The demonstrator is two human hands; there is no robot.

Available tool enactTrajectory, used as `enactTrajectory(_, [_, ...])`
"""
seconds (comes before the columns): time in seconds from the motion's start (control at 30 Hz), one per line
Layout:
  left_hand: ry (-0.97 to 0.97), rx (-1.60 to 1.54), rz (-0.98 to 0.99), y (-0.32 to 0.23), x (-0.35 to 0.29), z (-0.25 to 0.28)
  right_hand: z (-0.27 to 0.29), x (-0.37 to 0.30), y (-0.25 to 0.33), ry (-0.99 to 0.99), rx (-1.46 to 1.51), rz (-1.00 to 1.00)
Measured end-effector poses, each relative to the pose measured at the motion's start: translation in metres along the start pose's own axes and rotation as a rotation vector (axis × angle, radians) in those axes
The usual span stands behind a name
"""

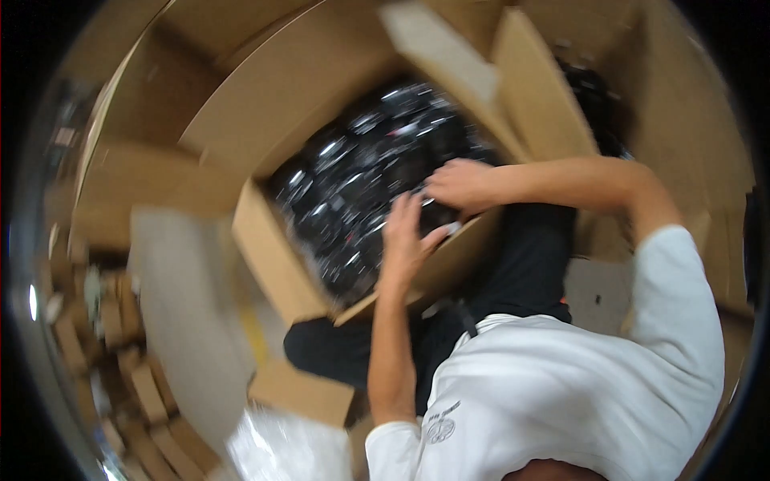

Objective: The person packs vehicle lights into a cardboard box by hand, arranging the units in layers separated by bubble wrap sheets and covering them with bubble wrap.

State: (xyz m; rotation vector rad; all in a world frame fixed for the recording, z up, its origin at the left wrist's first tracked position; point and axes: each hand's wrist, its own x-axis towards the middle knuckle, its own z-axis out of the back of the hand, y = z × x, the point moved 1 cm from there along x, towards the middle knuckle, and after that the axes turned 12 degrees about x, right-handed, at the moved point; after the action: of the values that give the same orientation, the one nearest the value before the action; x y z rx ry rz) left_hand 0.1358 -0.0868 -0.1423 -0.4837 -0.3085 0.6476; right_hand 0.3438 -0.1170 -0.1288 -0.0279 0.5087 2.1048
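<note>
In front of me an open cardboard box (pixel 277 252) is packed with several black, shiny items (pixel 353 180) in clear plastic wrap; their kind is too blurred to make out. My left hand (pixel 405 238) rests on the items near the box's near side, its fingers stretched out and the thumb apart. Just to its right, my right hand (pixel 464 184) reaches across from the side and lies on the items, fingertips close to those of the left. Motion blurs the right fingers, and whether they grip anything does not show. A small white patch shows below, beside the left thumb.
At the upper right, another open box (pixel 674 120) holds more black items. More open cardboard (pixel 152 184) stands at the left. Several small brown cartons (pixel 148 393) are piled at the lower left. Clear plastic sheeting (pixel 289 445) lies by my left side. My legs (pixel 521 272) flank the near side.
</note>
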Motion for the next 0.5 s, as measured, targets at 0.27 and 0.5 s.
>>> enactTrajectory(0.27, [-0.760, 0.109, 0.681, -0.013, -0.168, 0.150, 0.019, -0.017, 0.000, 0.043, 0.095, -0.035])
enactTrajectory(0.5, [0.114, 1.134, 1.570, 0.096, -0.471, 0.201, 0.026, -0.013, -0.005, 0.107, 0.246, -0.201])
